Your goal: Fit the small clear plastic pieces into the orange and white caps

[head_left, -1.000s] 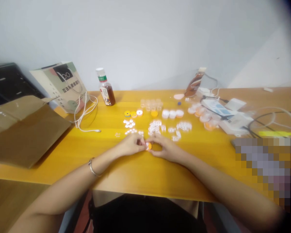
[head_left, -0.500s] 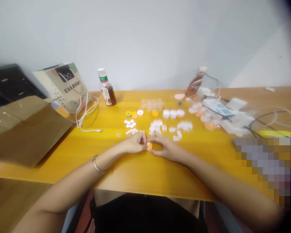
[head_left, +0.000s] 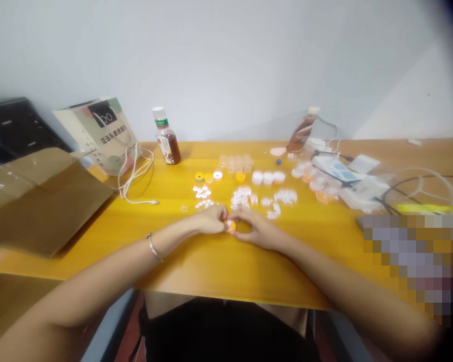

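My left hand and my right hand meet over the yellow table, fingers pinched together on a small round orange and white piece. A silver bracelet sits on my left wrist. Just beyond my fingers lie scattered small white parts and a second cluster of white parts. Farther back stand a row of small coloured rings, one orange cap and white round caps.
A brown-drink bottle and a tilted bottle stand at the back. A printed paper bag with a white cable and a cardboard box are at left. Devices and cables crowd the right.
Both hands stay pinched on the small orange piece with only slight finger shifts. The view has drifted a little; nothing else on the table has moved.
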A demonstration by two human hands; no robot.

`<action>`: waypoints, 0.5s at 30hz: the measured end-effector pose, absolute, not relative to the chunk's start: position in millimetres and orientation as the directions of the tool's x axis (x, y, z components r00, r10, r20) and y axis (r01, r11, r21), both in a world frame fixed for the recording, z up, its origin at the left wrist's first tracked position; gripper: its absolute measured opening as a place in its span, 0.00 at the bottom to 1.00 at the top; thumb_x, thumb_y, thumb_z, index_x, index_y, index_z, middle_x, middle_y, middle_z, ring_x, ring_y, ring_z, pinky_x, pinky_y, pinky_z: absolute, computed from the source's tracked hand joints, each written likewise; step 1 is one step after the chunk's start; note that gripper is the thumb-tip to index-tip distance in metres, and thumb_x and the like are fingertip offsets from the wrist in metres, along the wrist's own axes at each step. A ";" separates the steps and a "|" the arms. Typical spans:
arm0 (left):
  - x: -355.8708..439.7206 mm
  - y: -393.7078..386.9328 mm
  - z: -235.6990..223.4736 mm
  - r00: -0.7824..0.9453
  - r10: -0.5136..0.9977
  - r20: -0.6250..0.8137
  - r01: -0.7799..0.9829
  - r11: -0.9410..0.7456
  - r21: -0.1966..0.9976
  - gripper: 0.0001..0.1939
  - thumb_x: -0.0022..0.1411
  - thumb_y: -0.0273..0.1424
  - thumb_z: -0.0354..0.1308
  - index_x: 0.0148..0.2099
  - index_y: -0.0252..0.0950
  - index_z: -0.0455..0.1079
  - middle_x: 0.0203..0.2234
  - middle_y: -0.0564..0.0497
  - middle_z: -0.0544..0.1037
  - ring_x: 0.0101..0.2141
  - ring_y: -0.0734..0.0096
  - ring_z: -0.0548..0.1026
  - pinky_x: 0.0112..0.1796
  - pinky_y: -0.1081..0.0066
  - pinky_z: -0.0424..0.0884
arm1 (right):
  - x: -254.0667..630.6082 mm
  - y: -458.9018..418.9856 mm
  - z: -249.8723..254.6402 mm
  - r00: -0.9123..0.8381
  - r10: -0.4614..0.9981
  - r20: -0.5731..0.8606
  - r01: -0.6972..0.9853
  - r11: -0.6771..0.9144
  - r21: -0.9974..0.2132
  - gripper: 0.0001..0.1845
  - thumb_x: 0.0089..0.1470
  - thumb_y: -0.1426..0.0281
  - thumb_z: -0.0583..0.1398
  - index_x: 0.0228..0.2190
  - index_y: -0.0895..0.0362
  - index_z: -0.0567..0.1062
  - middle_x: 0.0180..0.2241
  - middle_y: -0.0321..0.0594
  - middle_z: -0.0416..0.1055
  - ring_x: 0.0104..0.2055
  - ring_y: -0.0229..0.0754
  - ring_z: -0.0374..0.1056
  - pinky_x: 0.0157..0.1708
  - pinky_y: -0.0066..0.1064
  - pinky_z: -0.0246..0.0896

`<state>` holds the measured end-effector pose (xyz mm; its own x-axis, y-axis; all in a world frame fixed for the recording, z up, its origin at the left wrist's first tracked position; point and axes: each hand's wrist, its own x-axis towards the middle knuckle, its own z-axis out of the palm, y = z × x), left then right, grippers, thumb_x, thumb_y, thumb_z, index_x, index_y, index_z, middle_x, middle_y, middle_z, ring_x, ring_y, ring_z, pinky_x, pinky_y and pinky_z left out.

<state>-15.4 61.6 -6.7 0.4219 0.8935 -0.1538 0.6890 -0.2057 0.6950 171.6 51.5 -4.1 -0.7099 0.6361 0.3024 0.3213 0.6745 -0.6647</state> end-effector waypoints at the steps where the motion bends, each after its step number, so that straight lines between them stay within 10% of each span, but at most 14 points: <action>1: -15.3 62.7 -6.9 0.419 0.893 -0.167 0.699 -0.199 0.687 0.11 0.45 0.32 0.58 0.29 0.35 0.59 0.20 0.59 0.63 0.22 0.78 0.60 0.22 0.77 0.55 | 171.5 51.3 -3.8 -0.709 0.638 0.301 0.323 0.673 -0.666 0.12 0.46 0.76 0.59 0.37 0.56 0.71 0.35 0.40 0.67 0.39 0.42 0.64 0.40 0.34 0.61; 15: -15.2 66.0 0.1 0.452 0.849 -0.275 0.715 -0.160 0.680 0.12 0.44 0.32 0.59 0.31 0.35 0.61 0.23 0.57 0.65 0.24 0.76 0.63 0.23 0.76 0.56 | 171.0 51.5 -5.3 -0.714 0.651 0.259 0.343 0.647 -0.681 0.10 0.46 0.74 0.60 0.34 0.57 0.69 0.34 0.40 0.67 0.38 0.41 0.64 0.40 0.33 0.60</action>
<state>-15.2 66.0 0.1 0.4517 0.8488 -0.2749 0.7152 -0.1603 0.6803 171.0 51.5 -5.3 -0.7140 0.6506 0.2586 0.3426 0.6468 -0.6814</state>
